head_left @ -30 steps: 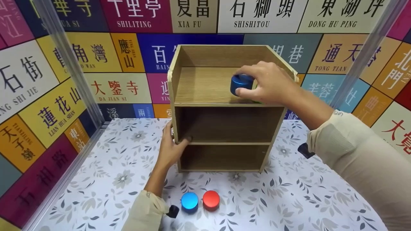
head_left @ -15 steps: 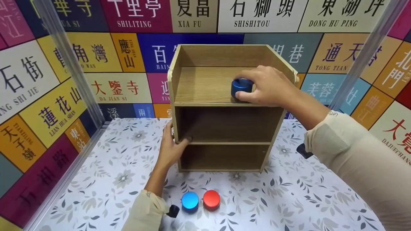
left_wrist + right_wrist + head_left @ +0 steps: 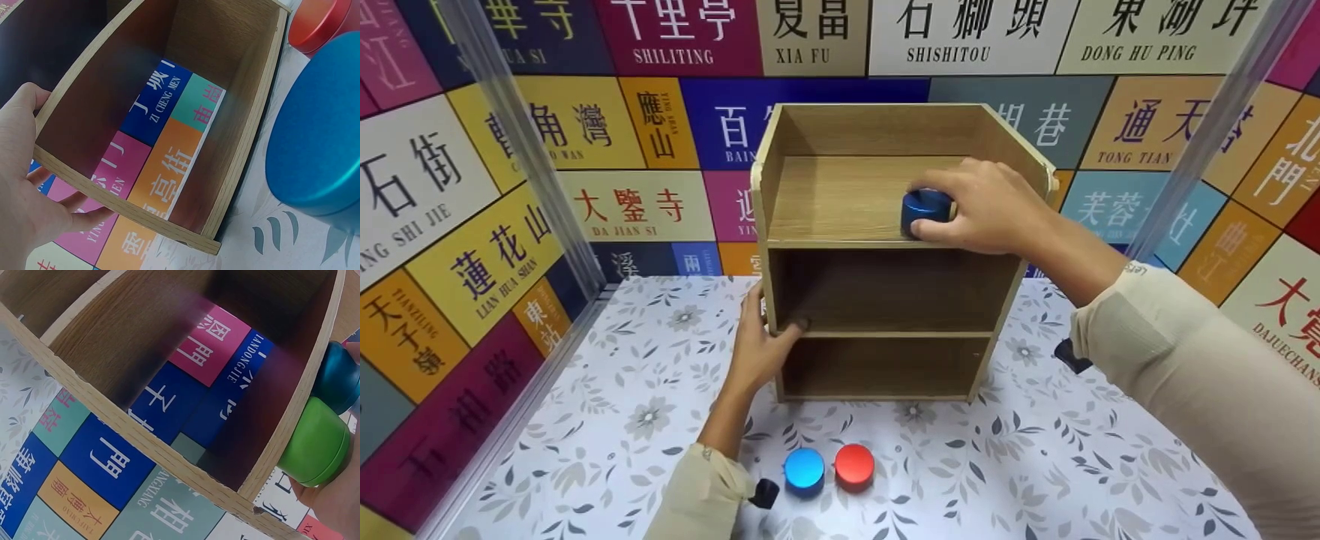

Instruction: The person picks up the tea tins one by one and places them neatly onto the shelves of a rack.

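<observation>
My right hand point(image 3: 986, 206) pinches a dark blue round tin point(image 3: 924, 214) between thumb and fingers, at the front right of the top shelf of a small wooden shelf unit point(image 3: 840, 202). Beside that tin, in the right wrist view, a green tin point(image 3: 316, 441) sits close to the hand; in the head view the hand hides it. I cannot tell whether the hand touches the green one. My left hand point(image 3: 761, 349) grips the unit's left side panel, its thumb inside by the middle compartment and its fingers outside, as the left wrist view point(image 3: 42, 191) also shows.
A light blue tin point(image 3: 804, 470) and a red tin point(image 3: 854, 467) stand side by side on the floral tablecloth point(image 3: 652, 420), in front of the unit. Walls of coloured name panels point(image 3: 634, 206) rise behind and at both sides, with clear corner strips.
My right hand has come down slightly and forward with the dark blue tin, to the top shelf's front edge. The left hand keeps its grip in the same place.
</observation>
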The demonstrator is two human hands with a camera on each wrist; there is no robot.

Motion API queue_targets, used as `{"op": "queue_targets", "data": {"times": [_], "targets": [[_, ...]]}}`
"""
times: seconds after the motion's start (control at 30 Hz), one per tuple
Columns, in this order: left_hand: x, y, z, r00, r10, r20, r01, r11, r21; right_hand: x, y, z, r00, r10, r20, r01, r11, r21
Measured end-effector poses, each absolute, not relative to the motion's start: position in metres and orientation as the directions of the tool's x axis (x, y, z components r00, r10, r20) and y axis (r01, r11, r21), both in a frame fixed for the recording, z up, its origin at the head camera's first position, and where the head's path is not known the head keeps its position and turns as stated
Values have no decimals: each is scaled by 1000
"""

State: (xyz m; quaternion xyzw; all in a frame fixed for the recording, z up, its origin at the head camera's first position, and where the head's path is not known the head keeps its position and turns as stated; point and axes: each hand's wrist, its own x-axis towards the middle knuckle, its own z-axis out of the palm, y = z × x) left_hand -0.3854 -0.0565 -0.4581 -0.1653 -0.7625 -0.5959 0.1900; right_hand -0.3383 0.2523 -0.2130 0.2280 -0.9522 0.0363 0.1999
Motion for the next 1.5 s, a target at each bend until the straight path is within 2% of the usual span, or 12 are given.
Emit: {"op": "queue_targets", "data": {"times": [0.47, 0.83, 0.93, 1.2, 1.37, 1.5], "targets": [[-383, -56, -457, -882, 20, 472, 463, 232, 856, -336, 253, -210, -823, -409, 394, -426, 903, 48], [-383, -55, -457, -861, 25, 508, 502, 209, 840, -321, 260, -197, -789, -380, 483, -392, 917, 80], [-379, -54, -452, -859, 17, 512, 505, 199, 840, -315, 263, -193, -748, -394, 535, -408, 908, 99], [-383, -56, -456, -870, 27, 492, 485, 216, 847, -296, 263, -195, -570, -451, 687, -451, 870, 198], [-383, -56, -457, -865, 26, 502, 495, 219, 841, -275, 255, -208, -474, -484, 736, -496, 837, 231], [-384, -56, -457, -864, 26, 503, 497, 213, 841, -260, 248, -230, -429, -523, 736, -548, 799, 249]]}}
